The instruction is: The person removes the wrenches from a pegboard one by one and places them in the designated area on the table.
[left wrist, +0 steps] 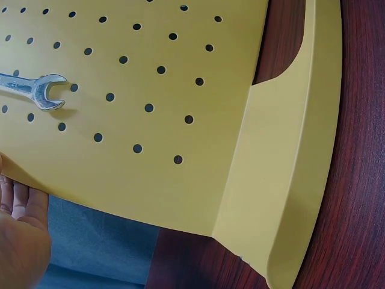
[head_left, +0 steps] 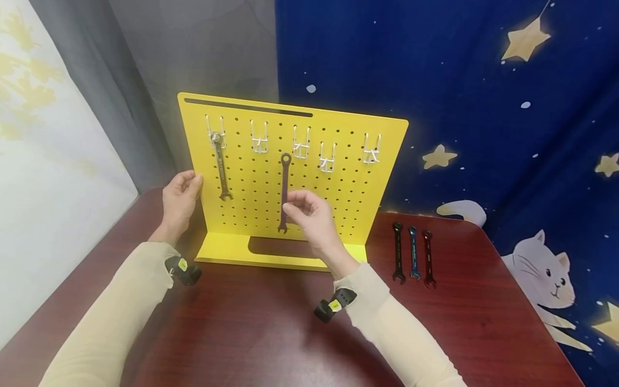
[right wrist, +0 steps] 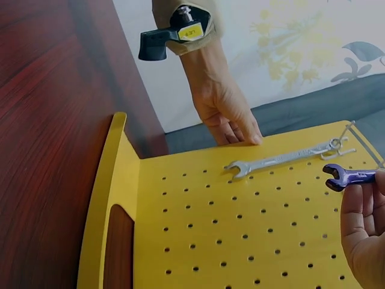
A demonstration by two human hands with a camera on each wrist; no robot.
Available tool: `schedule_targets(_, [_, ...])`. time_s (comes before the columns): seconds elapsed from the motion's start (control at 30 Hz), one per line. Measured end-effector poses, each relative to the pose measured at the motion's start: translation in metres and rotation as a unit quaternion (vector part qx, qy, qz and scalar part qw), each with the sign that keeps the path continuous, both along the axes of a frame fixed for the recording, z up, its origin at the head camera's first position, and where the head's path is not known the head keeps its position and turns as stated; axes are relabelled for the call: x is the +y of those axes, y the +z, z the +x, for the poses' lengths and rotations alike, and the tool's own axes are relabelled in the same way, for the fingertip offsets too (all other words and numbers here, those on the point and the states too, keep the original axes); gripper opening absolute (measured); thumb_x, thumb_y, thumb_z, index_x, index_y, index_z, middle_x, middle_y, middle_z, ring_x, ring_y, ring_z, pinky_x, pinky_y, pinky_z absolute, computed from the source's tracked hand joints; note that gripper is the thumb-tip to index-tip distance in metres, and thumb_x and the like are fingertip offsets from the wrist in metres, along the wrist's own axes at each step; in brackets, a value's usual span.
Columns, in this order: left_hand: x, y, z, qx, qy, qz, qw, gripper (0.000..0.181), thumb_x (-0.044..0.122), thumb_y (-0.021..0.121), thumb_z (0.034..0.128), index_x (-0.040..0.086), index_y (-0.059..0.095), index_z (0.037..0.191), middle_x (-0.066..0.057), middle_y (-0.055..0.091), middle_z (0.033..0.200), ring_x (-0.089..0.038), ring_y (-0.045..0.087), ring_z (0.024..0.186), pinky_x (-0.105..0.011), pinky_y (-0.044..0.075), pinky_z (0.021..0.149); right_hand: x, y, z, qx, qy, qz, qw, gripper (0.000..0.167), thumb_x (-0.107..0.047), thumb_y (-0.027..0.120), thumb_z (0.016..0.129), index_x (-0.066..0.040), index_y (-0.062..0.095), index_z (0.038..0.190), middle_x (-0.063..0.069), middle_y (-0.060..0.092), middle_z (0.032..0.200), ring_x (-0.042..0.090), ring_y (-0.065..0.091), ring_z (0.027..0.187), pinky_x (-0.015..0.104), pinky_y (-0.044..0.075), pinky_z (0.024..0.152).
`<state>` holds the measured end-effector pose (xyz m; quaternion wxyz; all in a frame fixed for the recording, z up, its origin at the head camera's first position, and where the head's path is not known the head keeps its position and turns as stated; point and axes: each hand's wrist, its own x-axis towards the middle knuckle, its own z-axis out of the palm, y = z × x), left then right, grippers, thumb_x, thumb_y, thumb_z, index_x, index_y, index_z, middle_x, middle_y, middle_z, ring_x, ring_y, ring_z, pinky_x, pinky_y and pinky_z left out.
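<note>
Between thumb and fingers, my right hand [head_left: 314, 217] pinches a purple combination wrench [head_left: 285, 185] by its lower half. The wrench stands nearly upright before the yellow pegboard [head_left: 333, 201], ring end up, below the white wire hooks. Its open end [right wrist: 343, 177] shows in the right wrist view. At the board's left edge, my left hand [head_left: 179, 199] grips the panel, thumb in front and fingers behind. From the leftmost hook hangs a silver wrench [head_left: 221, 169], open end down, which also shows in the left wrist view.
Black [head_left: 398, 252], blue [head_left: 414, 252] and red [head_left: 429, 259] wrenches lie side by side on the dark red table [head_left: 271, 328], right of the board. Several more white hooks, such as the far-right hook [head_left: 371, 150], hold nothing. A blue star-patterned curtain [head_left: 348, 59] hangs behind.
</note>
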<state>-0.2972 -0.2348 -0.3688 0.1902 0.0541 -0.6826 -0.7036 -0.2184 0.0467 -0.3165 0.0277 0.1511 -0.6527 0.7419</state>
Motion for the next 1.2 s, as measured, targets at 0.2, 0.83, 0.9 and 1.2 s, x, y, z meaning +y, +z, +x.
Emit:
schedule_targets(0.2, [-0.001,-0.001,-0.001,0.002,0.0,-0.005,1.0,0.011,0.028,0.064,0.09,0.022,0.058,0.098,0.012,0.059,0.09,-0.002,0.054,0.087,-0.012,0.046,0.079,0.019,-0.006,0.004,0.007,-0.011,0.013,0.9998,0.019,0.006,0.061,0.087,0.01,0.058,0.104,-0.004,0.062,0.082,0.008,0.06,0.077,0.032,0.056,0.077])
schedule_targets(0.83, [-0.001,-0.001,-0.001,0.0,0.003,-0.01,0.9999,0.013,0.029,0.063,0.0902,0.022,0.059,0.1,0.013,0.06,0.091,-0.001,0.055,0.087,-0.015,0.047,0.086,0.078,-0.025,0.012,-0.025,-0.086,-0.003,0.996,0.016,0.008,0.061,0.086,0.006,0.058,0.102,-0.004,0.064,0.078,0.008,0.061,0.073,0.025,0.057,0.07])
schedule_targets(0.9, [-0.001,-0.001,-0.001,-0.001,0.003,-0.01,0.9999,0.012,0.029,0.063,0.0903,0.022,0.059,0.1,0.013,0.06,0.092,-0.001,0.055,0.088,-0.016,0.047,0.087,0.085,-0.026,0.012,-0.03,-0.096,-0.006,0.9949,0.015,0.008,0.061,0.086,0.003,0.059,0.1,-0.004,0.064,0.077,0.008,0.061,0.072,0.025,0.057,0.07])
schedule_targets(1.2, [-0.001,-0.002,-0.001,-0.001,0.006,-0.018,0.9998,0.011,0.029,0.062,0.091,0.023,0.058,0.1,0.014,0.06,0.091,-0.001,0.054,0.087,-0.014,0.046,0.084,0.117,-0.034,0.012,-0.038,-0.132,-0.029,0.99,0.021,0.008,0.061,0.086,-0.012,0.062,0.089,-0.003,0.063,0.077,0.007,0.06,0.069,0.021,0.056,0.066])
